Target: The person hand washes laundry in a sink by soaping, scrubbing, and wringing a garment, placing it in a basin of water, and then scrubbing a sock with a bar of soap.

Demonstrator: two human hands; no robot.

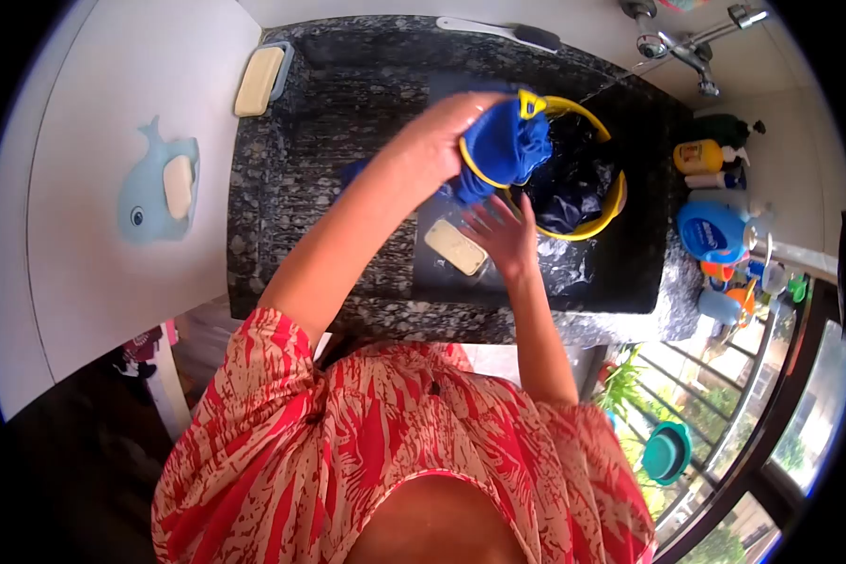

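A blue cloth with yellow trim [503, 143] is bunched up in my left hand [449, 132], which holds it raised over the dark stone sink [348, 122], at the left edge of a yellow bucket. Below the cloth, my right hand [506, 242] has its fingers spread, close to the cloth's lower end. Dark wet fabric [573, 179] fills the yellow bucket [615, 209]. A pale bar of soap [456, 247] lies in the sink, left of my right hand.
A brush [498, 32] rests on the back rim. Another soap bar [258, 82] sits in a dish at the back left. Taps [672, 45] project at the back right. A yellow bottle [700, 157] and blue container [712, 232] line the right side. A whale-shaped holder [150, 193] hangs left.
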